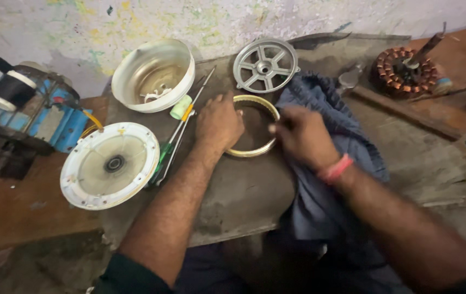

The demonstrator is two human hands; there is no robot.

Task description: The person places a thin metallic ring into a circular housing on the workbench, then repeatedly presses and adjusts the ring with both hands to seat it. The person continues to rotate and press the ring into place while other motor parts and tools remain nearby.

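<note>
Brass-coloured ring (253, 133) lies between our hands: left hand (219, 124) presses flat to steady its rim, right hand (302, 136) pinches its edge above blue cloth (347, 136).

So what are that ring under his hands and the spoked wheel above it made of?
The ring looks like yellowish metal, perhaps brass, with a dull sheen along its rim. The spoked wheel seems to be cast grey metal, likely aluminium, judging by its matte silver surface.
</note>
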